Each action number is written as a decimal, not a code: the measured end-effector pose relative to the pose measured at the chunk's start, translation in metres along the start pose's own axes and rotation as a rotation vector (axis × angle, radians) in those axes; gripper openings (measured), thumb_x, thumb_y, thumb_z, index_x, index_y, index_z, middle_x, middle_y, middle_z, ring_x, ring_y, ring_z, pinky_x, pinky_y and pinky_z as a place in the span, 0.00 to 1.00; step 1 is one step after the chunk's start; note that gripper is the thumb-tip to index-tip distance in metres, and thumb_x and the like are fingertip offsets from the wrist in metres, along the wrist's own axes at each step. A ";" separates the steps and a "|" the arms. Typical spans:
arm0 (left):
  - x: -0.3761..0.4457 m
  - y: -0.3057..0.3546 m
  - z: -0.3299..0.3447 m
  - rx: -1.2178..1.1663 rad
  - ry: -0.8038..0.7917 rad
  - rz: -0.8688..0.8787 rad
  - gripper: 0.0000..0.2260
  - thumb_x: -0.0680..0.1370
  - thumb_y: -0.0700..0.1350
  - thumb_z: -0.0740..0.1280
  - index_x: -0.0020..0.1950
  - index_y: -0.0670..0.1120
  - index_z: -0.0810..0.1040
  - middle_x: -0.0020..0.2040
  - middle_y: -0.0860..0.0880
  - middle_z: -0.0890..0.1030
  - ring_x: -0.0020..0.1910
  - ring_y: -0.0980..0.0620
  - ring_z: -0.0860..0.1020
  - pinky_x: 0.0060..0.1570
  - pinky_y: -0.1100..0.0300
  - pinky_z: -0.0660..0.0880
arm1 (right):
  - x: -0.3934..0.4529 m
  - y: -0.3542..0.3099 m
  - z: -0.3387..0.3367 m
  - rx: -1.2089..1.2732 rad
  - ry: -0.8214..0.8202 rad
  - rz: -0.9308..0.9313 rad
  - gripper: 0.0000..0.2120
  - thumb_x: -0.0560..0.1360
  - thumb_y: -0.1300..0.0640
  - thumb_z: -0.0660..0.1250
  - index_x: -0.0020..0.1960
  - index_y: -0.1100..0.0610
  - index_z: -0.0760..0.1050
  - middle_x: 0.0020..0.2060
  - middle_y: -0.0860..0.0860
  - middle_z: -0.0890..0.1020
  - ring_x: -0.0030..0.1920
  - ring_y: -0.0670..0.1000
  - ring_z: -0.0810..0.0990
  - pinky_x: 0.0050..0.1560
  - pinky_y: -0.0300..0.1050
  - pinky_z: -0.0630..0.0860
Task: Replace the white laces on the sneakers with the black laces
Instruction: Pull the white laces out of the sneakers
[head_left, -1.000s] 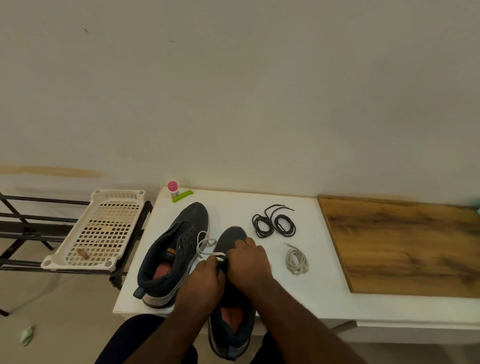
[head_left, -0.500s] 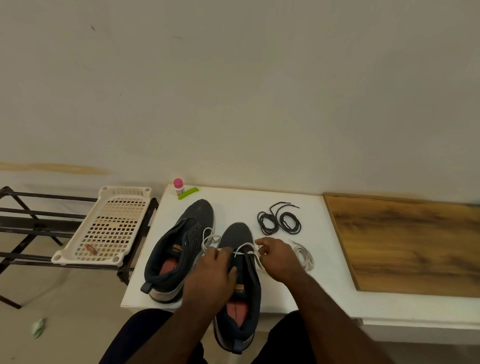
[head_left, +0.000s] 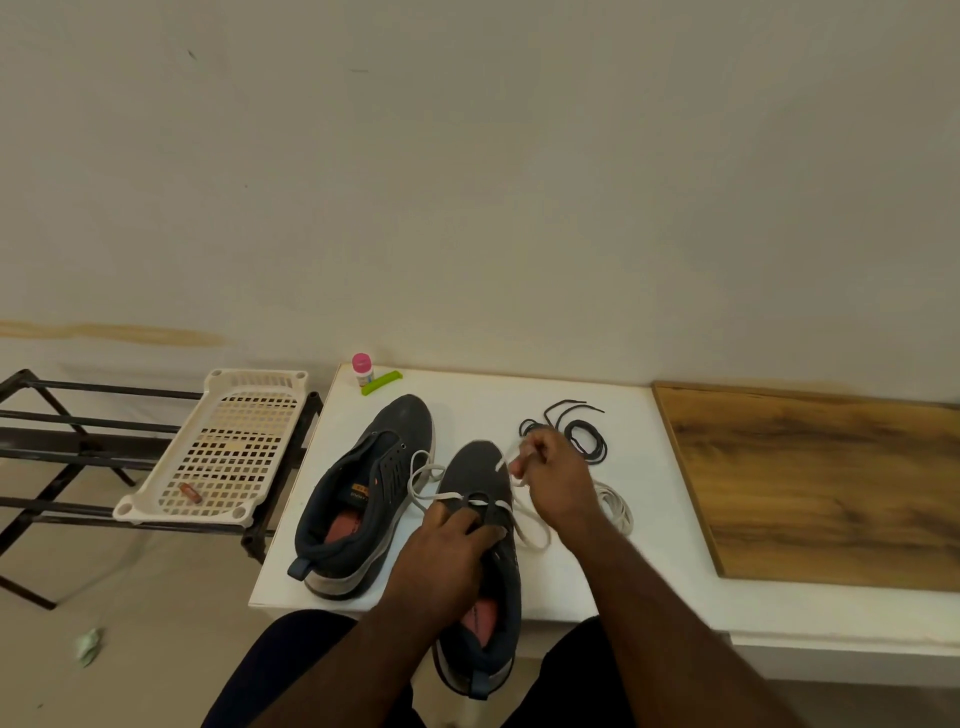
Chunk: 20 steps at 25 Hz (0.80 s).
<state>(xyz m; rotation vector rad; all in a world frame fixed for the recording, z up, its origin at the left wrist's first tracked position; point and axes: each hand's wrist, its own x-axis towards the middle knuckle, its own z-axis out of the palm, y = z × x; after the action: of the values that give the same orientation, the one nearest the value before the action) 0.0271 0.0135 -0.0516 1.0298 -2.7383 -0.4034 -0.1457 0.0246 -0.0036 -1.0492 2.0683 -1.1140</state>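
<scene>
Two hands, white lace (head_left: 527, 525) pinched in right fingers (head_left: 524, 457)

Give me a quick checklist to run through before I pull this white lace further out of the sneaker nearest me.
1. Left hand presses down the near dark grey sneaker: ok.
2. Right hand pinches the white lace: ok.
3. Lace fully out of the eyelets: not ok, some still threaded.
4. Coiled black laces within reach on the white table: ok.
5. Far dark grey sneaker unlaced: ok.
</scene>
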 end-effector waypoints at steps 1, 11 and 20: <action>-0.001 0.000 0.000 -0.013 -0.005 0.000 0.20 0.75 0.48 0.62 0.66 0.56 0.77 0.59 0.52 0.79 0.56 0.46 0.73 0.51 0.55 0.75 | 0.005 -0.003 -0.005 -0.013 -0.014 -0.007 0.09 0.80 0.62 0.60 0.48 0.52 0.75 0.39 0.48 0.83 0.45 0.50 0.81 0.49 0.46 0.76; -0.001 0.000 0.002 -0.074 -0.042 -0.027 0.21 0.76 0.46 0.61 0.69 0.54 0.75 0.62 0.51 0.76 0.60 0.45 0.70 0.56 0.55 0.72 | -0.009 0.013 0.014 -0.325 -0.083 -0.058 0.08 0.79 0.64 0.61 0.44 0.55 0.74 0.40 0.47 0.78 0.42 0.45 0.77 0.45 0.43 0.72; 0.000 0.000 0.003 -0.078 -0.052 -0.050 0.21 0.79 0.47 0.61 0.73 0.55 0.70 0.66 0.51 0.72 0.64 0.47 0.66 0.62 0.57 0.69 | -0.004 0.025 0.008 -0.266 -0.126 0.103 0.10 0.79 0.50 0.68 0.54 0.57 0.78 0.46 0.50 0.80 0.48 0.50 0.79 0.49 0.43 0.75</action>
<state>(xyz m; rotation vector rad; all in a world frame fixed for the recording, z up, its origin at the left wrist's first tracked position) 0.0260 0.0143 -0.0540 1.0839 -2.7227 -0.5472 -0.1464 0.0330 -0.0284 -1.0919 2.1812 -0.7172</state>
